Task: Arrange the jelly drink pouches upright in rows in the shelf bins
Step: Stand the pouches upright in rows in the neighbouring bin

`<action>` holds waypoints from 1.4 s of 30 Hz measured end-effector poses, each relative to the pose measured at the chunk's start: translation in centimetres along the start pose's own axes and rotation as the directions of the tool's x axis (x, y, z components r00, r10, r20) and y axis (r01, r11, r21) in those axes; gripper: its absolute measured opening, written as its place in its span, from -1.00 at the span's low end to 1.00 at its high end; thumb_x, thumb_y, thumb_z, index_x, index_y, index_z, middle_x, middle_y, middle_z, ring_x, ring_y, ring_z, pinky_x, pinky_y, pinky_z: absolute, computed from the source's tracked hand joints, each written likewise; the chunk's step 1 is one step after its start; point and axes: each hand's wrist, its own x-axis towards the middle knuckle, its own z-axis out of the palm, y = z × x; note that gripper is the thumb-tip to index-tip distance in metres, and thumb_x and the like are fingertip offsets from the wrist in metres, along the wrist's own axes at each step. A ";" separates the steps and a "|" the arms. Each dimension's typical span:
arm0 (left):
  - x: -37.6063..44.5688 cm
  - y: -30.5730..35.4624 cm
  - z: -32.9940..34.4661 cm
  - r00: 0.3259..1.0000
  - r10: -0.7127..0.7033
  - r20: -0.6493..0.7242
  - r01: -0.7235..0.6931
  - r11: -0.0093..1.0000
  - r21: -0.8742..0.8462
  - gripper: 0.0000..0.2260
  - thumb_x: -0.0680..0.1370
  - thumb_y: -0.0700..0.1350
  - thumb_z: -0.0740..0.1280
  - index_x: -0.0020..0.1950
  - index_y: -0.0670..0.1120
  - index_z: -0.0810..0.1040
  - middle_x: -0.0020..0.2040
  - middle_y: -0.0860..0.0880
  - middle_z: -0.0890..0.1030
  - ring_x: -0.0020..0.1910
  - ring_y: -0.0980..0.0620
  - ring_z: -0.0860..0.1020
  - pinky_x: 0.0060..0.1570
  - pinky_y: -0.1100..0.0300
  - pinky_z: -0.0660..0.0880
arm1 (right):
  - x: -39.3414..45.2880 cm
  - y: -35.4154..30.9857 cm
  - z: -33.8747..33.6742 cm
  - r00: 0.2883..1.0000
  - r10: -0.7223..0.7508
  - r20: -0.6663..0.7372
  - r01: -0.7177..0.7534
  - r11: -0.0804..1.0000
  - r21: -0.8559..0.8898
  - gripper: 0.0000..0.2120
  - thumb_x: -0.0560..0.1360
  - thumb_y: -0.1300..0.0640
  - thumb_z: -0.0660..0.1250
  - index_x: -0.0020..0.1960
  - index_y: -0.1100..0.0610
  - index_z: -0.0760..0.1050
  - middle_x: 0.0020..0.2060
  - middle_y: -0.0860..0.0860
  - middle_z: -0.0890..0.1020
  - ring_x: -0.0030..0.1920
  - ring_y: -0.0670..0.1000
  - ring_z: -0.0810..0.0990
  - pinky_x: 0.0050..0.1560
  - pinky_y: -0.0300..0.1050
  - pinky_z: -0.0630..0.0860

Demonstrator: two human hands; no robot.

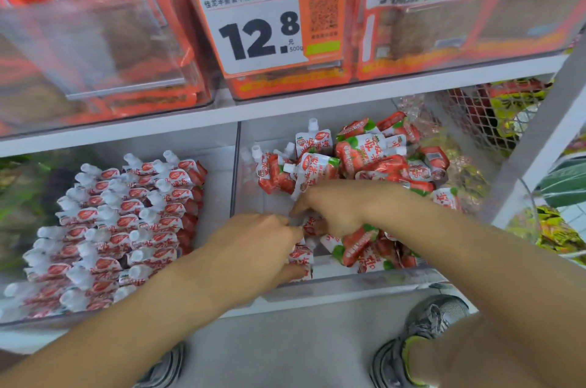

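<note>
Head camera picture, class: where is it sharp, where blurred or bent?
Head view: the price tag reads sharp; the upper left bin and frame edges smear; the shelf edge slants and bows from the wide lens; lighting is even, with mild glare on the clear bin walls.

Bright, even overhead store light, soft shadows, glare on clear bin fronts [95, 48], blurred wide-angle edges.
</note>
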 end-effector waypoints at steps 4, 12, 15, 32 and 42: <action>-0.2 -0.2 0.1 1.000 0.001 -0.021 -0.001 1.000 -0.005 -0.57 0.55 0.27 0.19 0.28 0.04 0.47 0.07 0.02 0.56 0.08 -0.07 0.55 -0.05 0.11 0.44 | 0.0 -0.9 -0.3 0.985 0.080 0.155 -0.061 0.991 -0.121 -0.35 0.43 0.09 0.48 0.47 0.03 0.35 0.32 0.03 0.51 0.21 0.11 0.54 0.17 -0.07 0.54; -0.4 -0.2 0.0 0.995 0.018 -0.095 -0.012 0.998 0.069 -0.63 0.54 0.25 0.21 0.09 -0.01 0.53 -0.01 -0.02 0.61 0.01 -0.12 0.56 0.18 0.09 0.34 | -1.8 -0.1 -2.4 0.989 0.023 -0.144 -0.032 0.998 -0.058 -0.69 0.37 0.10 0.54 0.10 0.05 0.65 -0.10 -0.06 0.60 0.01 -0.01 0.54 -0.12 -0.18 0.42; -0.3 -0.2 0.0 0.998 0.008 -0.058 -0.003 0.997 0.080 -0.66 0.53 0.25 0.22 0.04 0.00 0.52 -0.03 -0.03 0.62 -0.02 -0.12 0.56 0.13 0.10 0.34 | -2.2 -0.1 -1.8 0.977 -0.024 -0.212 0.007 0.997 -0.081 -0.79 0.41 0.10 0.50 0.04 0.03 0.65 -0.03 -0.08 0.51 0.00 -0.08 0.41 -0.08 -0.15 0.37; -7.5 2.8 6.5 0.723 -0.634 -0.275 0.216 0.585 -0.782 -0.13 0.28 0.23 0.48 0.51 0.09 0.21 0.31 0.24 0.36 0.20 0.29 0.37 0.09 0.64 0.20 | 0.3 -2.1 -0.3 0.971 0.062 -0.231 -0.027 0.988 0.152 -0.82 0.57 0.08 0.33 0.16 0.03 0.51 0.00 -0.03 0.56 0.04 0.04 0.54 0.00 -0.10 0.44; -7.4 2.0 6.9 0.703 -0.662 -0.261 0.192 0.529 -0.826 -0.16 0.25 0.17 0.55 0.45 0.25 0.22 0.08 0.30 0.51 0.01 0.48 0.44 -0.11 0.70 0.24 | 0.7 -0.9 -1.1 0.997 0.013 0.081 -0.052 0.862 0.504 -0.73 0.58 0.20 0.32 0.19 -0.12 0.49 0.20 -0.16 0.61 0.18 -0.14 0.58 0.27 0.01 0.50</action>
